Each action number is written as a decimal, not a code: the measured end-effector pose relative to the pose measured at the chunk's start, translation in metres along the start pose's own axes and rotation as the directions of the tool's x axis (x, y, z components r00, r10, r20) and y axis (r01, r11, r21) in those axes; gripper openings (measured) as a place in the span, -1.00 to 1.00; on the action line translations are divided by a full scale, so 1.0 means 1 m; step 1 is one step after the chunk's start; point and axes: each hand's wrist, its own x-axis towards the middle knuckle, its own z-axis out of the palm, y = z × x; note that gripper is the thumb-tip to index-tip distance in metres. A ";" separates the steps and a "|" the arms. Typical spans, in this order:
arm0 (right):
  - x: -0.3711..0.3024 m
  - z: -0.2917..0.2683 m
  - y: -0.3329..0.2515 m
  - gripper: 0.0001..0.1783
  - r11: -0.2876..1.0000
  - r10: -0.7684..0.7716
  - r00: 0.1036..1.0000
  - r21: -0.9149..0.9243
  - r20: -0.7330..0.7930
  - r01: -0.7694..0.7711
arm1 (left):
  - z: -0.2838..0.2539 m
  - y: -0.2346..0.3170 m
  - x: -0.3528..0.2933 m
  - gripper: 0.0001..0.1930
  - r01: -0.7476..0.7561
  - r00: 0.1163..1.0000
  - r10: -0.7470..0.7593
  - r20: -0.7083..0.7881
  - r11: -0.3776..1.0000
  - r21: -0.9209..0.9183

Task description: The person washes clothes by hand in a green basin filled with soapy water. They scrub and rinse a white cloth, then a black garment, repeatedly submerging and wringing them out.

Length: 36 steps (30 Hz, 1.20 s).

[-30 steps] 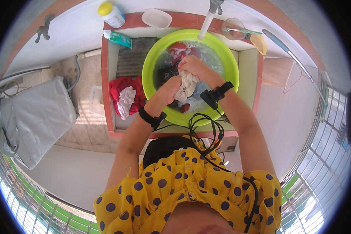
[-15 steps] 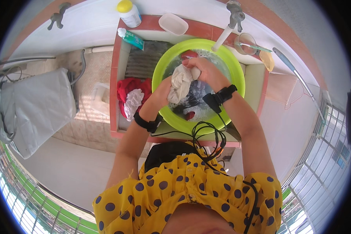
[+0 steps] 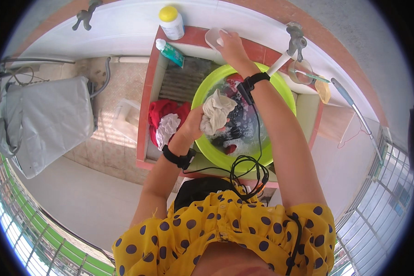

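My left hand [image 3: 194, 123] grips a bunched cream-coloured cloth [image 3: 217, 110] over the left side of a lime-green basin [image 3: 210, 154]. Soapy water in the basin covers part of a dark garment [image 3: 238, 126], and bits of red fabric show there too. My right hand [image 3: 234, 49] reaches past the basin to a white soap dish [image 3: 210, 37] on the tiled ledge. Its fingers are closed around a small white bar of soap [image 3: 220, 41] at the dish; they partly hide it.
Left of the basin lie a red garment [image 3: 157, 115], a white cloth [image 3: 169, 126] and a ridged washboard surface [image 3: 181, 80]. A toothpaste tube [image 3: 172, 54] and yellow-capped bottle [image 3: 172, 27] stand behind. A tap [image 3: 295, 41] overhangs the basin; a cup [image 3: 299, 72] is beside it. Cables [image 3: 248, 177] dangle in front.
My right hand has moved from the cloth up to the soap dish, carrying the bar of soap. The cream cloth stays in my left hand over the basin. The view has shifted slightly.
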 end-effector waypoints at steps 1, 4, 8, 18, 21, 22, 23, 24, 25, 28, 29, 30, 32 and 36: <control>-0.003 0.000 -0.001 -0.53 1.000 -0.009 1.000 -0.006 0.010 0.009 | -0.002 0.001 0.000 -0.50 0.014 0.999 -0.013 0.038 1.000 -0.017; -0.029 -0.016 -0.013 -0.52 0.987 0.065 0.986 0.133 0.155 -0.086 | -0.005 0.007 0.002 -0.44 0.062 0.992 -0.057 0.111 0.997 -0.039; -0.096 -0.069 -0.048 -0.56 0.338 0.320 0.531 0.429 0.785 -0.838 | 0.025 0.009 0.001 -0.42 0.002 0.997 -0.016 0.069 0.978 0.209; -0.189 -0.112 -0.059 -0.76 0.952 0.234 0.969 0.184 0.075 -0.244 | 0.025 -0.041 0.055 -0.65 0.164 0.986 -0.167 -0.017 0.981 -0.107; -0.202 -0.107 -0.099 -0.76 0.996 0.046 0.998 -0.075 0.042 -0.042 | 0.028 -0.075 0.089 -0.73 0.109 0.994 -0.102 0.037 0.940 -0.323; -0.203 -0.108 -0.092 -0.76 0.987 0.145 0.989 -0.072 0.013 -0.144 | 0.029 -0.075 0.091 -0.74 0.147 0.986 -0.126 0.113 0.969 -0.201; -0.198 -0.109 -0.077 -0.75 0.968 0.241 0.970 -0.065 -0.016 -0.241 | 0.027 -0.071 0.091 -0.75 0.172 0.970 -0.155 0.186 0.982 -0.075; -0.192 -0.112 -0.060 -0.74 0.940 0.335 0.941 -0.059 -0.048 -0.337 | 0.030 -0.069 0.091 -0.75 0.187 0.945 -0.195 0.261 0.981 0.055; -0.191 -0.110 -0.043 -0.73 0.897 0.427 0.899 -0.077 -0.097 -0.435 | 0.064 -0.070 0.082 -0.75 0.203 0.979 -0.203 -0.011 0.971 0.123; -0.203 -0.115 -0.041 -0.72 0.910 0.402 0.907 -0.055 -0.124 -0.411 | 0.068 -0.075 0.082 -0.74 0.214 0.976 -0.193 -0.105 0.941 0.261; -0.207 -0.115 -0.052 -0.71 0.935 0.350 0.932 -0.030 -0.094 -0.354 | 0.070 -0.074 0.082 -0.75 0.176 0.981 -0.157 -0.117 0.969 0.174; -0.209 -0.123 -0.079 -0.70 0.954 0.300 0.952 -0.003 -0.061 -0.301 | 0.072 -0.076 0.084 -0.76 0.140 0.983 -0.128 -0.135 0.987 0.081; -0.214 -0.123 -0.081 -0.70 0.954 0.297 0.953 -0.016 -0.066 -0.299 | 0.067 -0.083 0.084 -0.78 0.141 0.985 -0.135 -0.109 0.989 0.046; -0.222 -0.127 -0.015 -0.68 0.721 0.664 0.747 0.244 0.022 -0.649 | 0.072 -0.085 0.082 -0.77 0.257 0.966 -0.241 -0.093 0.928 0.269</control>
